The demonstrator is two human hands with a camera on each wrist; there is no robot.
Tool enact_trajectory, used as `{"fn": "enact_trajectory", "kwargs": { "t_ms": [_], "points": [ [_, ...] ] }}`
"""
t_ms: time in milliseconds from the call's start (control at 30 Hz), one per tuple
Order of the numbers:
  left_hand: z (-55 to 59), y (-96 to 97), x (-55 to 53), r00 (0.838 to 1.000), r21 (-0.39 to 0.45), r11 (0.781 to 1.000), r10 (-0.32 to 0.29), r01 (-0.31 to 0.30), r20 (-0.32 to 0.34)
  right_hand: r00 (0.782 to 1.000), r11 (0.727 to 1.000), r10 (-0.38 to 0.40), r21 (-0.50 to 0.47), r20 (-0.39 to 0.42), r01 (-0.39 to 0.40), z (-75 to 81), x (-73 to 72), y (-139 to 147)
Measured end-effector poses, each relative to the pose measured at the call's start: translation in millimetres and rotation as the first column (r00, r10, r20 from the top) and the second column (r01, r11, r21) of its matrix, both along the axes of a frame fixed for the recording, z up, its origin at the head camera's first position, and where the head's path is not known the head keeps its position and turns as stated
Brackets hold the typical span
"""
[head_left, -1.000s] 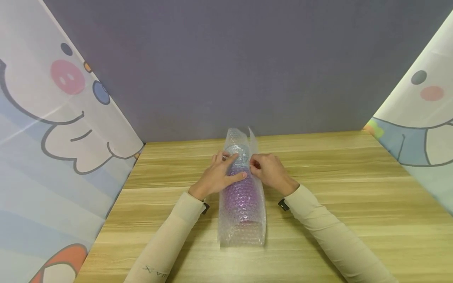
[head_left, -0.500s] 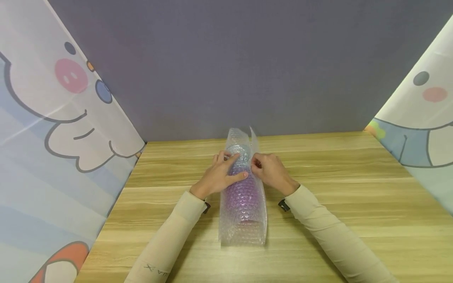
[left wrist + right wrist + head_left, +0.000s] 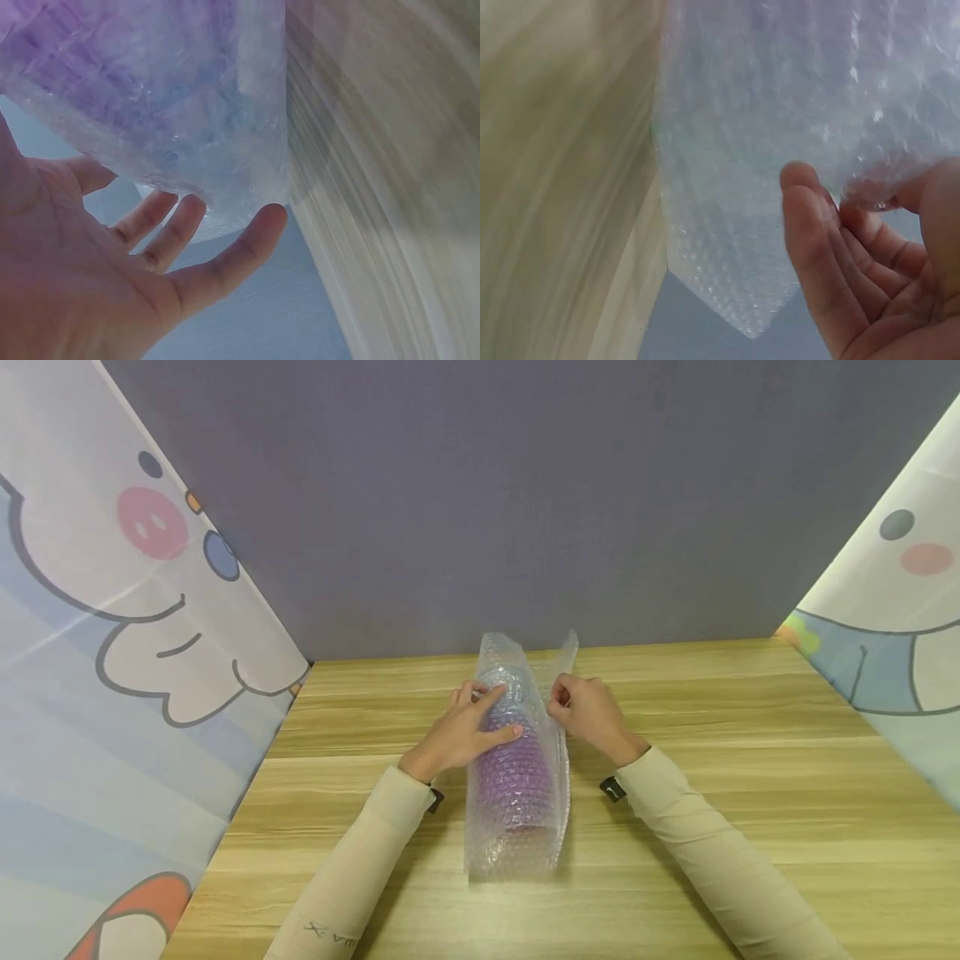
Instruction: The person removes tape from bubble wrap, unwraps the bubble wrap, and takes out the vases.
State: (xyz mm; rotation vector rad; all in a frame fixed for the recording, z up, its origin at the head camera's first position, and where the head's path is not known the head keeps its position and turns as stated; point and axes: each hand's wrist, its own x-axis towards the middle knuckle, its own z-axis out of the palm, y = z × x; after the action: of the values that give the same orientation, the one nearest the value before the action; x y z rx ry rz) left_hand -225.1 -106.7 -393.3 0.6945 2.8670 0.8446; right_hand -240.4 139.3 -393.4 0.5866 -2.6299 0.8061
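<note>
One purple-blue cylinder; bubble wrap around

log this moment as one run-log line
left hand: rests on bubble wrap | right hand: pinches its loose flap | purple-blue object: inside wrap | wood-grain table: beneath

Under your hands, the clear, whitish bubble wrap carries a pattern of small round bumps; through it the wrapped item shades from purple into pale blue. Your left sleeve is cream with dark lettering, your right sleeve plain cream. You have a yellowish table streaked with brown wood grain, a purplish-grey wall, and a left panel of pale-blue stripes with a white, pink-nosed cartoon animal.
</note>
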Motion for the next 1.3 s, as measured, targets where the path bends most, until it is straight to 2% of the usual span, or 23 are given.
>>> {"fn": "enact_trajectory", "kwargs": {
  "t_ms": [300, 567, 933, 1300],
  "points": [
    [-0.3, 0.7, 0.0, 1.0, 0.005, 1.0, 0.0, 0.0, 0.002, 0.992, 0.998, 0.005, 0.063, 0.125, -0.012, 13.3, -1.3, 13.1],
    [-1.7, 0.2, 0.4, 1.0, 0.032, 0.999, -0.015, 0.015, 0.001, 0.968, 0.999, 0.007, 0.042, 0.249, -0.018, 23.1, -0.6, 21.3],
    [-5.0, -0.6, -1.9, 1.0, 0.065, 0.998, -0.021, 0.02, 0.018, 0.963, 0.999, 0.009, 0.048, 0.27, -0.022, 24.0, -3.7, 27.5],
    [-8.2, -1.4, -4.7, 1.0, 0.091, 0.996, -0.01, 0.008, 0.021, 0.95, 0.999, -0.028, 0.049, 0.312, 0.013, 23.6, -6.2, 35.7]
  ]
}}
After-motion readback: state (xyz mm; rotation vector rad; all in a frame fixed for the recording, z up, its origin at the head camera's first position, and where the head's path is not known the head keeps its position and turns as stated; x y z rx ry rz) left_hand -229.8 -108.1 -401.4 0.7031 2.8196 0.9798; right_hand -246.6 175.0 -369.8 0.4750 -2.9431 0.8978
